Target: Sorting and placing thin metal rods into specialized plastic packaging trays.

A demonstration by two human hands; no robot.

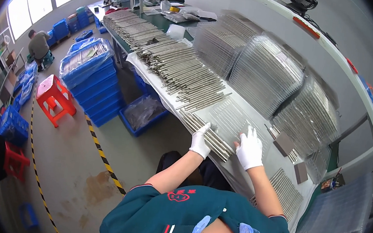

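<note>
My left hand (200,141), in a white glove, is closed at the near edge of a row of shiny metal rods (213,140) lying side by side at the table's front. Its fingers are pressed together against the rods, partly hidden from view. To the right, my white-gloved right hand (250,149) has its fingers spread over a clear ribbed plastic tray (230,114), just beyond the rods' right end. A long pile of similar rods (186,78) stretches away to the far left. More rods (284,190) lie in a row beside my right forearm.
Tall stacks of clear plastic trays (266,72) line the table's back. Two brown blocks (283,144) sit right of my right hand. Stacked blue crates (96,89), a blue bin (143,114) and a red stool (54,96) stand on the floor to the left.
</note>
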